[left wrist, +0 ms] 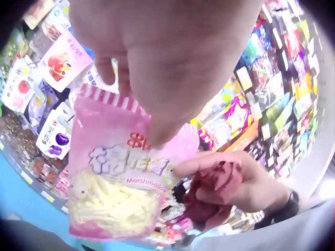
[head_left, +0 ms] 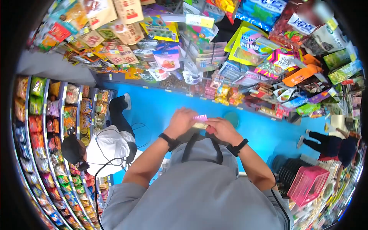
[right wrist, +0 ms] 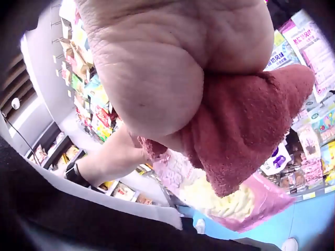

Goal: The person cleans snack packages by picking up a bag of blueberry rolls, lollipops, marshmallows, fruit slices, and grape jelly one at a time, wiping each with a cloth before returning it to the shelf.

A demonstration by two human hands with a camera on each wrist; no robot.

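Note:
A pink bag of marshmallows, with pale sticks showing through its clear lower part, hangs from my left hand. That hand pinches the bag near its striped top edge; its thumb lies over the printed front in the left wrist view. My right hand grips a crumpled dark red cloth. Its index finger reaches to the bag's right side. From the right wrist, the cloth covers part of the bag, and the right hand's fingertips are hidden behind it.
Racks of hanging snack packets stand ahead, above a blue floor. Shelves of bagged food line the left, where a person in a white top crouches. A pink crate stands at right; another person is beyond it.

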